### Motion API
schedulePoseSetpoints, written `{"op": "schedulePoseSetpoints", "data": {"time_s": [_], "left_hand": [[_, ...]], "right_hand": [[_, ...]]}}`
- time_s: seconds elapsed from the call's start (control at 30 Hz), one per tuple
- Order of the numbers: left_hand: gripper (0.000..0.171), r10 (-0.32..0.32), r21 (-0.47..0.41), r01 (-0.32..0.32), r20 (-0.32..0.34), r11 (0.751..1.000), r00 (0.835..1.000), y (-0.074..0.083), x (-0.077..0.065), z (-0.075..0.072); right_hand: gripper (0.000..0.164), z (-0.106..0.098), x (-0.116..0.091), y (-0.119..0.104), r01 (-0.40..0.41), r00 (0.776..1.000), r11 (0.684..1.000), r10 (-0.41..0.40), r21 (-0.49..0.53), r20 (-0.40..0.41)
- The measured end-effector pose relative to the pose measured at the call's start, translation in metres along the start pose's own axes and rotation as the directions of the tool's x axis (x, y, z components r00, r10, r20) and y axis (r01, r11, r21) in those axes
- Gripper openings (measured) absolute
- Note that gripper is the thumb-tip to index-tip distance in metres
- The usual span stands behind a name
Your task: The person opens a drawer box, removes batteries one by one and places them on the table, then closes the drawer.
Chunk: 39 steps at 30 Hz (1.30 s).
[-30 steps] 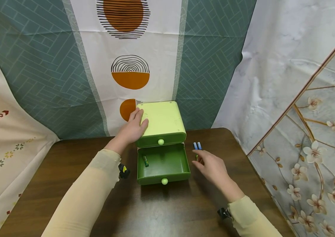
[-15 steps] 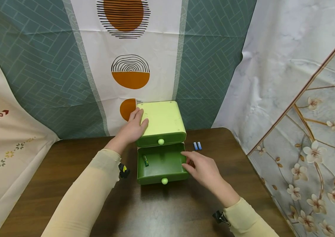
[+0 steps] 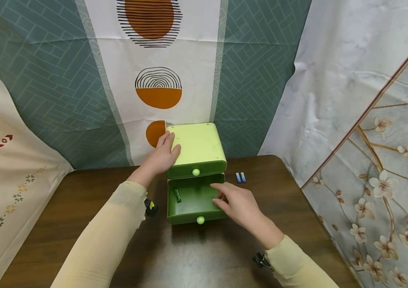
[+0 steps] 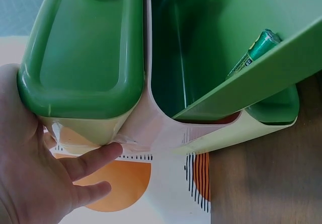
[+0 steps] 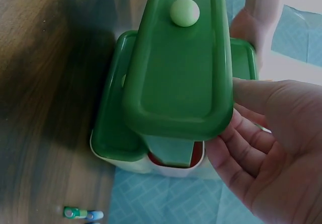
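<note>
A small green drawer cabinet (image 3: 196,144) stands on the table, its middle drawer (image 3: 198,218) pulled out. Inside that drawer, toward the left, lies a green battery (image 3: 177,196), also visible in the left wrist view. My left hand (image 3: 158,160) rests on the cabinet's upper left edge, fingers extended along its side. Over the drawer's right wall is my right hand (image 3: 240,204), thumb and index finger bent with a gap between them. In the right wrist view, the drawer front hides its fingertips; nothing shows between them in the head view.
Two blue batteries (image 3: 240,177) lie on the table right of the cabinet. A green battery (image 5: 75,213) lies near them in the right wrist view. The upper drawer (image 3: 196,169) is closed. Patterned cloths hang behind and beside the brown table (image 3: 92,200).
My right hand has moved left from beside the batteries on the table to over the open drawer. The left hand has stayed on the cabinet.
</note>
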<state>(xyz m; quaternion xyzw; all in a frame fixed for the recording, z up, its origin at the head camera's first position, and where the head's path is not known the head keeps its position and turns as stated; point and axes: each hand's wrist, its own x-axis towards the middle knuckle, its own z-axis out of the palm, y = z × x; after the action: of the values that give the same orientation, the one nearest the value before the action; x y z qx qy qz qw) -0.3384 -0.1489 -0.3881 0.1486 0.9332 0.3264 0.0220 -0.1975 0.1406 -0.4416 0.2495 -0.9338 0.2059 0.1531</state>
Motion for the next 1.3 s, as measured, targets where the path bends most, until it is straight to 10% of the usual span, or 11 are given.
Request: {"op": "schedulePoseSetpoints", "data": {"time_s": [1.3], "left_hand": [[0.077, -0.004, -0.006, 0.004, -0.012, 1.000, 1.000, 0.001, -0.003, 0.000]], "right_hand": [[0.045, 0.030, 0.036, -0.029, 0.081, 0.986, 0.996, -0.084, 0.029, 0.146]]}}
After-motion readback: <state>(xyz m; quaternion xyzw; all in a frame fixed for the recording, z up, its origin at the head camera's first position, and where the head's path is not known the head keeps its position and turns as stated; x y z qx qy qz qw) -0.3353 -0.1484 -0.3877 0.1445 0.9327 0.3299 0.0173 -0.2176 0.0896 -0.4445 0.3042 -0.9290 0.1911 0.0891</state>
